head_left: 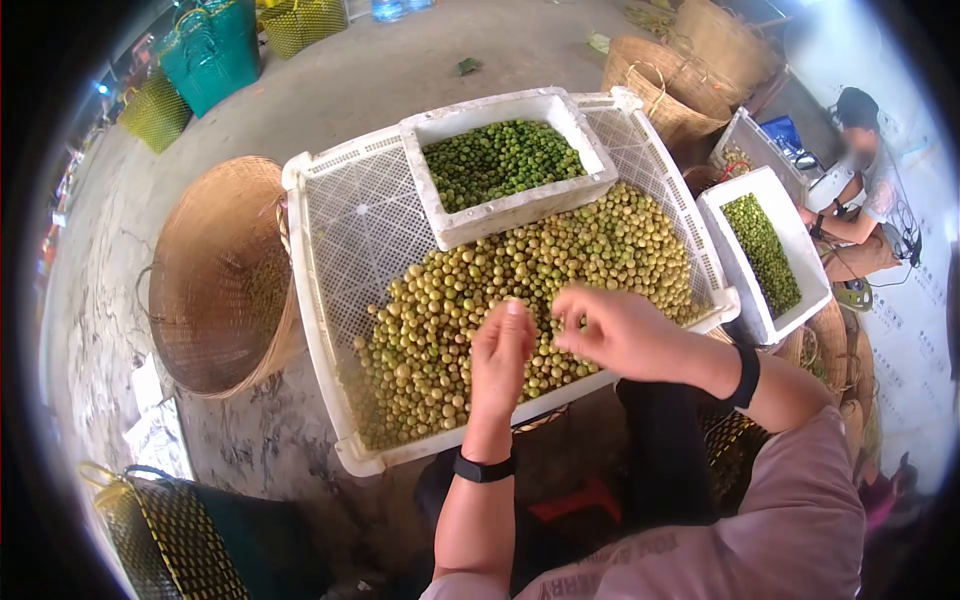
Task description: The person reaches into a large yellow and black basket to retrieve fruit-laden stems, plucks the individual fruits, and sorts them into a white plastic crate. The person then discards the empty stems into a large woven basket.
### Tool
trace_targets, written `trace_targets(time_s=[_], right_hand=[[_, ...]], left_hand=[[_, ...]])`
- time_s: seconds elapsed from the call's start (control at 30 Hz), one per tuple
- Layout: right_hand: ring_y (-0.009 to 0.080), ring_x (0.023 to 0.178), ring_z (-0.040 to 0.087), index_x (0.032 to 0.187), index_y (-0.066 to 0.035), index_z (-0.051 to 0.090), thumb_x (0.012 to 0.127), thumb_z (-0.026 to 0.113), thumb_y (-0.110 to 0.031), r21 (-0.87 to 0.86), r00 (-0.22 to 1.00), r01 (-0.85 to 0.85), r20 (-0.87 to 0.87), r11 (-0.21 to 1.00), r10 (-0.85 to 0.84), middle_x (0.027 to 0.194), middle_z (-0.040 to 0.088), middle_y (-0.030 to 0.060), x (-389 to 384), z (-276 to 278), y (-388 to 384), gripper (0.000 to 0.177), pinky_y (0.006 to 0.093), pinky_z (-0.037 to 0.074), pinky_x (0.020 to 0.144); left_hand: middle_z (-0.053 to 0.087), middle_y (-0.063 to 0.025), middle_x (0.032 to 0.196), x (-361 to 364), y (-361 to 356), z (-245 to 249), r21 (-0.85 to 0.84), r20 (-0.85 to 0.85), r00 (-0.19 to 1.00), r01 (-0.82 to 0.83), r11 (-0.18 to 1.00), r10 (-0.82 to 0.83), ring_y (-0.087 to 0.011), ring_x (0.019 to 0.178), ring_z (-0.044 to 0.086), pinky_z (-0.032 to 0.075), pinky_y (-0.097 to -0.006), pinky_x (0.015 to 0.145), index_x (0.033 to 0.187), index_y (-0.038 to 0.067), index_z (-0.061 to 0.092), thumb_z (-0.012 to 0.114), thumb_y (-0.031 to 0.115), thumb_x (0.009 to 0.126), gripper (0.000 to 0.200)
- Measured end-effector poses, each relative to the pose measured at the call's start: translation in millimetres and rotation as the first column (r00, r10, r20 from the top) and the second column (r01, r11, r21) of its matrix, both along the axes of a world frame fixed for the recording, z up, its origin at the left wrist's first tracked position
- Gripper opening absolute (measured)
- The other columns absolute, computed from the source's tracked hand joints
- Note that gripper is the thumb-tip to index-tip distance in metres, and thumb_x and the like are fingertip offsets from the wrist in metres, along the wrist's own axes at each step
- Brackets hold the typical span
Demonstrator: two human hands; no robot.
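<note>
Floor (pixel 500 50), left hand (pixel 500 352) upright, curled, right hand (pixel 630 335) half-open over fruit (pixel 415 385) (2 wristbands (pixel 484 468) (pixel 746 376)), grip contents unclear

The bare left hand (pixel 502 345) is raised upright at the end of a forearm (pixel 475 530) that rises from below, its thumb pointing up and its fingers curled inward; whether they close on anything is unclear. The bare right hand (pixel 622 336), slightly blurred, comes in from the right with its bent forefinger and thumb spread apart, facing the left hand across a small gap. Both wrists wear a plain black band, and the right arm (pixel 790 397) bends out of a loose, pale pinkish-grey fabric sleeve (pixel 805 475)
</note>
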State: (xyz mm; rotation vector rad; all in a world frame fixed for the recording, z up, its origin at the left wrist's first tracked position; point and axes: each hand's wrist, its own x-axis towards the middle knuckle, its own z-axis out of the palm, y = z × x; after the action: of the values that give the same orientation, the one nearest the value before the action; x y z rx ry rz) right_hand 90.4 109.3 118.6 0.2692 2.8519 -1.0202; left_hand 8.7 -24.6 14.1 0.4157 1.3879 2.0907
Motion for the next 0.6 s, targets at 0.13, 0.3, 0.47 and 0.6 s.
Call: trace_targets(time_s=[0.13, 0.3, 0.47, 0.6], right_hand=[[0.0262, 0.067, 0.065, 0.095, -0.006, 0.057, 0.086, 0.066, -0.023, -0.018, 0.98, -0.051, -0.191, 0.999, 0.047, 0.08, 0.065, 0.0087, -16, -1, -10, 0.021, 0.0353, 0.049, 0.059], [0.0263, 0.066, 0.064, 0.084, -0.006, 0.057, 0.088, 0.064, -0.019, 0.039, 0.954, -0.117, -0.275, 0.992, 0.123, 0.074, 0.063, 0.0102, -38, -4, -17, 0.015, 0.0346, 0.049, 0.057], [0.015, 0.065, 0.061, 0.106, -0.006, 0.058, 0.094, 0.056, -0.025, 0.258, 0.854, 0.065, -0.514, 0.964, 0.08, 0.084, 0.065, 0.0053, -113, -4, 31, 0.022, 0.0262, 0.05, 0.057], [0.0177, 0.066, 0.061, 0.09, -0.005, 0.067, 0.085, 0.069, -0.029, 0.213, 0.836, 0.223, -0.543, 0.951, -0.075, 0.084, 0.066, 0.0099, -140, -9, 69, 0.025, 0.0303, 0.047, 0.059]], left_hand=[[0.04, 0.0069, 0.059, 7, 3, 8, 0.113, 0.093, 0.984, 0.139, 0.984, -0.15, -0.0031, 0.051, 0.032, 0.023, -0.0207, 0.046, 0.075, 0.011, 0.053, 0.04, 0.04, 0.102, 0.041], [0.044, 0.0055, 0.062, 0, -7, -2, 0.181, 0.166, 0.982, 0.057, 0.982, -0.087, -0.0027, 0.052, 0.034, 0.025, -0.0196, 0.047, 0.075, 0.01, 0.054, 0.034, 0.042, 0.103, 0.047], [0.047, 0.0026, 0.066, -10, -8, -6, 0.179, 0.226, 0.969, 0.061, 0.982, -0.101, -0.0053, 0.056, 0.039, 0.028, -0.0201, 0.05, 0.085, 0.012, 0.054, 0.026, 0.05, 0.102, 0.05], [0.049, 0.0025, 0.067, -12, -9, -6, 0.145, 0.148, 0.982, 0.092, 0.985, -0.114, -0.0057, 0.055, 0.038, 0.029, -0.0213, 0.05, 0.082, 0.012, 0.054, 0.031, 0.048, 0.102, 0.047]])
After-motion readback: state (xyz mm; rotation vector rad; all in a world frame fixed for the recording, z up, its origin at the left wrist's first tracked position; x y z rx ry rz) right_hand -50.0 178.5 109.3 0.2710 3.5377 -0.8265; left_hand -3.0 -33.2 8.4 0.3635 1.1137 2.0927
